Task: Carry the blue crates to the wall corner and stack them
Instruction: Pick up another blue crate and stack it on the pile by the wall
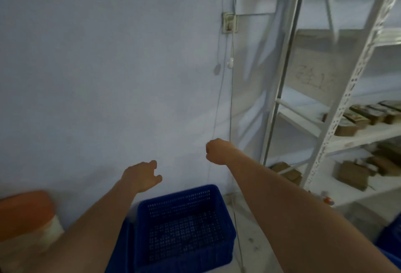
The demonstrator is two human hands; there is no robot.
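Observation:
A blue perforated crate (184, 227) stands on the floor by the wall, near the corner, seemingly on top of another blue crate whose edge (121, 248) shows at its left. My left hand (142, 176) hovers above the crate's far left rim with loosely curled fingers, holding nothing. My right hand (217, 151) is raised higher, above the crate's far right side, fingers curled into a loose fist with nothing in it. Another blue crate (390, 242) shows partly at the right edge.
A white metal shelf rack (338, 120) with brown packets stands to the right. Cables (232, 120) hang down the wall from a switch box (230, 23). An orange-lidded white container (26, 214) sits at the lower left.

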